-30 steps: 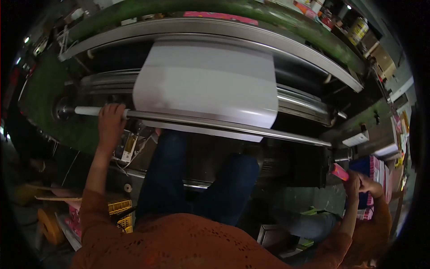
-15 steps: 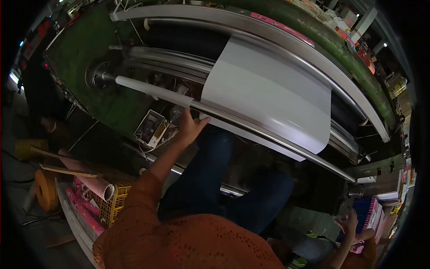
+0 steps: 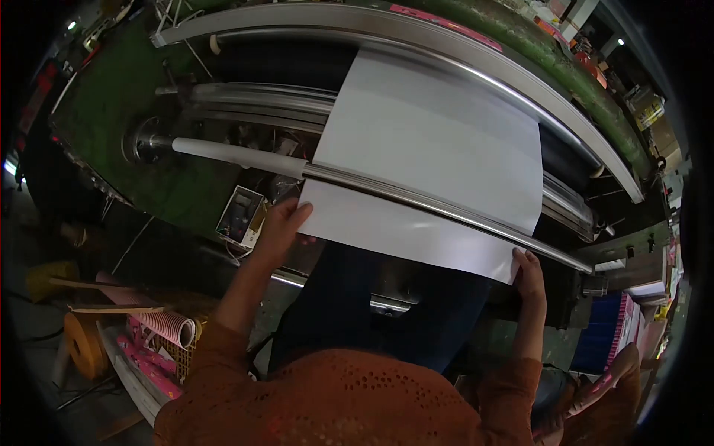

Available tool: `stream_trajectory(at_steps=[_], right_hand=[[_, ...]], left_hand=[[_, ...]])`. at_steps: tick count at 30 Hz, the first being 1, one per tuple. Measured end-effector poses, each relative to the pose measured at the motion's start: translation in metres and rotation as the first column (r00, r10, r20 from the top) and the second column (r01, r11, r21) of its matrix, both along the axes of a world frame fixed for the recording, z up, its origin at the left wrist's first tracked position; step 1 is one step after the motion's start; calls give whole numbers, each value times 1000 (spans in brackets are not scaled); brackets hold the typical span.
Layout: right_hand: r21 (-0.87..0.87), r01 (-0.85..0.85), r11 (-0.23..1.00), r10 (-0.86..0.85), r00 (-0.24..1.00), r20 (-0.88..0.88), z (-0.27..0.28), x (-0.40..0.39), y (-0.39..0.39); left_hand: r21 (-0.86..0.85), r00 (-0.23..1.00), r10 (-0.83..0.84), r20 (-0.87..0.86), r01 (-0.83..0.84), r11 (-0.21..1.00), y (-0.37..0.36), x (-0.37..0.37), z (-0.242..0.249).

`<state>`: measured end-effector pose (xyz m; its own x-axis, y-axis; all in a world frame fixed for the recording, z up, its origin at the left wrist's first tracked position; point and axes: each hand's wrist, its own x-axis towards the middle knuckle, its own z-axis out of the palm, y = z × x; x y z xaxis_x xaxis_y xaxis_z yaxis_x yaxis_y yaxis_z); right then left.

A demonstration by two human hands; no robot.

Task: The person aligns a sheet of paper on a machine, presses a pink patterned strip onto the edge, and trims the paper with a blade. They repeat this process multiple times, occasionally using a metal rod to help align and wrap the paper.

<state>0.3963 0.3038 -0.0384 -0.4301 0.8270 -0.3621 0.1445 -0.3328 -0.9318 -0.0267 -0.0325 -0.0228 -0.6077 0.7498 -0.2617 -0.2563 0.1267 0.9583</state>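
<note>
A glossy white sheet [image 3: 439, 134] hangs over the machine and passes behind a long metal bar [image 3: 446, 212]. Its front edge comes out below the bar toward me. My left hand [image 3: 281, 227] pinches the left corner of that edge, thumb on top. At the opposite corner, my right hand [image 3: 529, 273] grips the edge between thumb and fingers. Between my hands the sheet's end is stretched out above my knees. A white tube [image 3: 238, 154] sits around the bar's left part, beyond my left hand.
An open box of small parts [image 3: 242, 215] stands left of my left hand. Dark and metal rollers [image 3: 260, 97] run behind the bar. Lower left are a roll of orange tape [image 3: 84, 346] and a ribbed pink tube [image 3: 175, 327]. Another person's arm [image 3: 606, 390] shows at lower right.
The sheet's end has been drawn forward from beneath the bar, toward me. My left hand moved from the bar onto its left corner; my right hand now holds the right corner.
</note>
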Motion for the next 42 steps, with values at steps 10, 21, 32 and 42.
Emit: stream_trajectory(at_steps=[10, 21, 32, 42], right_hand=[[860, -449, 241, -220, 838, 499, 163, -58, -112], [592, -658, 465, 135, 714, 687, 145, -112, -11], [839, -522, 156, -388, 749, 538, 108, -140, -96], [926, -375, 40, -380, 852, 361, 64, -153, -94]], left_hand=[[190, 954, 66, 292, -125, 974, 20, -4, 57], [245, 436, 153, -887, 163, 956, 57, 65, 58], [62, -325, 116, -939, 172, 983, 129, 79, 31], [361, -153, 352, -924, -37, 932, 79, -3, 56]])
